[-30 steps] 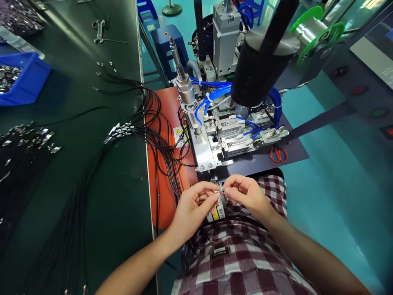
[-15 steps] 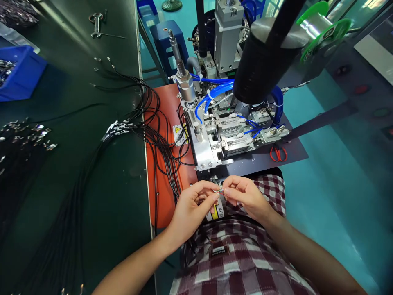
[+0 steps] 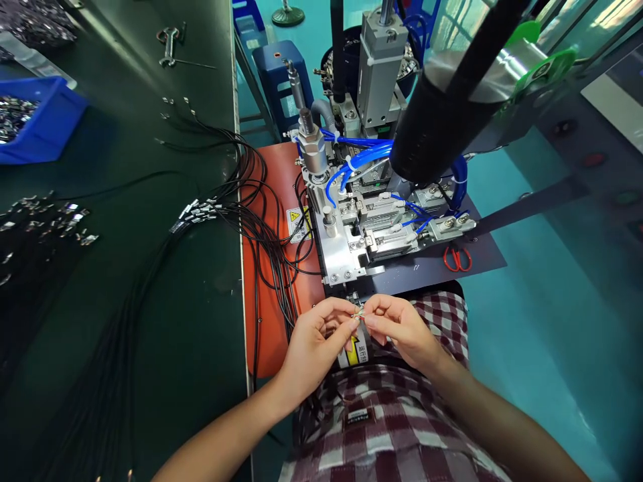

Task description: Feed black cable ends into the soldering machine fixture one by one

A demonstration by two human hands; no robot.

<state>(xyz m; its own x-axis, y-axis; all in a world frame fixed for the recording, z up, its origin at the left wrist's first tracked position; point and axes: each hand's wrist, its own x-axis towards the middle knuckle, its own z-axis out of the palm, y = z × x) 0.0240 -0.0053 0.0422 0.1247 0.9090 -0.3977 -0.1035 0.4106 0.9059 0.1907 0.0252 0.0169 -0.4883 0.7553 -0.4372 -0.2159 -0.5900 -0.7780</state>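
Thin coloured wires (image 3: 358,314) show between my two hands, just in front of the machine. My left hand (image 3: 321,341) pinches them between thumb and forefinger. From the other side my right hand (image 3: 399,328) pinches the same wires, fingertips almost touching the left ones. The far ends of the wires are hidden by my fingers. Black cables (image 3: 274,258) with metal connectors (image 3: 198,210) lie in a loose bundle left of my hands, across an orange board (image 3: 264,348) and the dark table.
Ahead stands a metal machine (image 3: 346,251) with blue air tubes (image 3: 369,155) and a black cylinder (image 3: 426,127). Red-handled scissors (image 3: 457,259) lie at its right. On the dark table (image 3: 201,375) are a blue bin (image 3: 55,127) of metal parts and a wrench (image 3: 169,48).
The camera view has shifted slightly. My fingertips have drawn a little closer, and more of the coloured wires shows between them.
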